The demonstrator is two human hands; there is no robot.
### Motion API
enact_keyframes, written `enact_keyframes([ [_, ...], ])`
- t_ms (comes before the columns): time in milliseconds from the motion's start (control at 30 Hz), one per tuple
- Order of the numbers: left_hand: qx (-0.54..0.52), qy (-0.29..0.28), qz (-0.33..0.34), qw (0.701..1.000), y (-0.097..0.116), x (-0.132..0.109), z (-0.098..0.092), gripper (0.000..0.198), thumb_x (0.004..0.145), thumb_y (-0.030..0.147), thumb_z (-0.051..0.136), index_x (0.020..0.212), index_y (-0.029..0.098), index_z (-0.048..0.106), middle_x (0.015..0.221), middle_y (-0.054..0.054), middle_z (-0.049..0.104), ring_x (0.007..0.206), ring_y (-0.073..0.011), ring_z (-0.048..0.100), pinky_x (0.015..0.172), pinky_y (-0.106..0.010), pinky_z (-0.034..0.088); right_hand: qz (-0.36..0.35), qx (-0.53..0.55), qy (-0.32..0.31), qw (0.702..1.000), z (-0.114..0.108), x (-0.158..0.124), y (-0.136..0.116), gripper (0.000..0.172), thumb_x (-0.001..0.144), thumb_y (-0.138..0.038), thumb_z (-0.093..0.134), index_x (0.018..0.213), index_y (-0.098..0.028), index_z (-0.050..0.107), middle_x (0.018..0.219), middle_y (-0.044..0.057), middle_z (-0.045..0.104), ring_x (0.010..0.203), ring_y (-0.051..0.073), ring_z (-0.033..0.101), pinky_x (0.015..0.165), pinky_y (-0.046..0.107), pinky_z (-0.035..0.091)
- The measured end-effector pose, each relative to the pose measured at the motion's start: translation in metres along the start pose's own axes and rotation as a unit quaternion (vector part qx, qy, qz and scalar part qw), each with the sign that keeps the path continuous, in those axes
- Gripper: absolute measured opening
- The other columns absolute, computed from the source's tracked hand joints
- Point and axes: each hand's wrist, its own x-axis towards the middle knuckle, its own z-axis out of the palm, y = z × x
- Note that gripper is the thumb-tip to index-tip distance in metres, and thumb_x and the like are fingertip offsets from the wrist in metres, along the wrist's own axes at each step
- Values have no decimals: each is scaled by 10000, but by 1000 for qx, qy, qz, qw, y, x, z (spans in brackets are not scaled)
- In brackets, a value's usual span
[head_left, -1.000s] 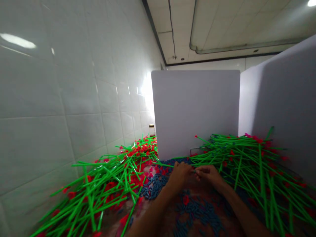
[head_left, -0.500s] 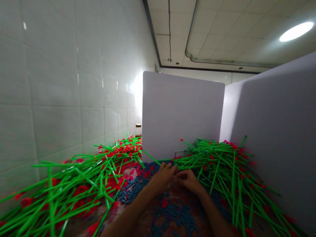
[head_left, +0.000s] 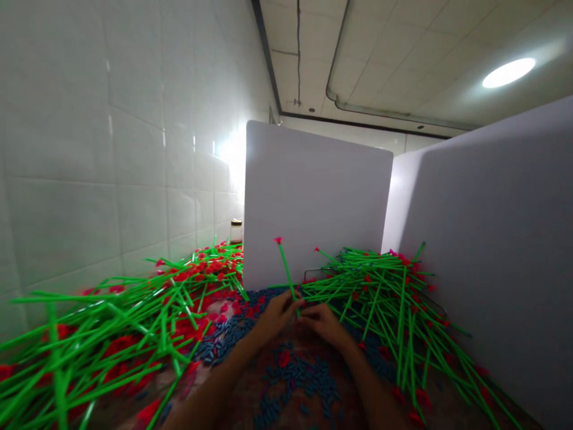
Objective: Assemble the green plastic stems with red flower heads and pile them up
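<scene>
My left hand (head_left: 278, 313) pinches a thin green stick (head_left: 286, 267) partway along its lower half. The stick stands nearly upright, leaning a little left, with a small red flared piece (head_left: 278, 240) on its top end. Close by on the right, my right hand (head_left: 326, 323) has its fingertips pressed together at the stick's lower end. Whether they grip the stick or some small piece is too blurred to tell. Under and between my forearms lie many small blue capsule-shaped pieces (head_left: 308, 379), with one red piece (head_left: 284, 358) among them.
Green sticks with red ends form a big heap (head_left: 125, 340) on the left and another (head_left: 380, 286) on the right. A white panel (head_left: 317, 203) stands behind the table, a second panel (head_left: 487, 239) at right. A lidded jar (head_left: 236, 232) sits by the tiled wall (head_left: 138, 221).
The green stick has swung from slanting low toward the left to nearly upright, its red end now clear above my left hand. My right hand's fingers have come to its lower end.
</scene>
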Motion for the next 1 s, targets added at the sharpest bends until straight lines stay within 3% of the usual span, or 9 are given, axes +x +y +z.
enact_keyframes([
  [100,1,-20,7,1000,-5,-5,10,366,880,447,408,724,148,552,669,13,544,651,-108,467,606,-206,356,-3,-5,25,1000,5,1,6,270,723,-397,658,691,-131,692,624,2,616,590,120,521,568,215,402],
  [233,9,-58,30,998,-5,-7,13,346,875,427,434,741,148,588,702,-1,587,661,-112,475,637,-209,359,-27,45,62,997,6,4,7,247,666,-346,707,824,-157,711,791,37,680,719,169,603,670,265,473],
  [433,25,-72,-9,997,-11,-2,15,399,830,481,467,663,138,585,631,1,563,625,-121,472,595,-203,341,33,118,43,991,7,5,12,265,657,-331,704,835,-136,687,646,17,629,539,137,563,513,243,461],
  [567,32,-78,-3,996,-19,4,23,389,816,452,458,652,134,610,641,-17,577,640,-131,495,619,-209,355,15,113,70,991,2,8,6,464,587,-266,731,1037,-185,646,895,28,658,634,135,577,529,223,453],
  [633,25,-84,-1,996,-22,7,26,374,811,427,450,683,129,637,671,-28,601,656,-138,514,624,-209,362,-10,84,92,992,-1,10,-2,471,621,-279,713,1080,-207,633,966,29,648,707,141,579,564,219,448],
  [733,30,-106,-8,994,-24,11,24,390,801,428,450,715,113,665,671,-32,614,641,-140,518,606,-207,360,-44,-6,141,989,-3,17,-15,247,773,-361,605,902,-163,678,825,28,635,725,137,551,641,233,431],
  [867,62,-136,-11,989,-27,14,13,391,778,419,463,675,103,669,621,-32,603,614,-144,513,581,-205,358,-65,-135,155,976,2,28,-24,310,869,-378,505,711,-141,627,654,-9,538,632,109,469,620,224,373],
  [1000,63,-172,-8,983,-31,17,3,336,740,354,461,691,102,677,631,-32,625,609,-149,530,572,-200,375,-103,-222,151,958,10,31,-27,280,891,-349,493,707,-157,582,712,0,528,708,122,488,687,233,376],
])
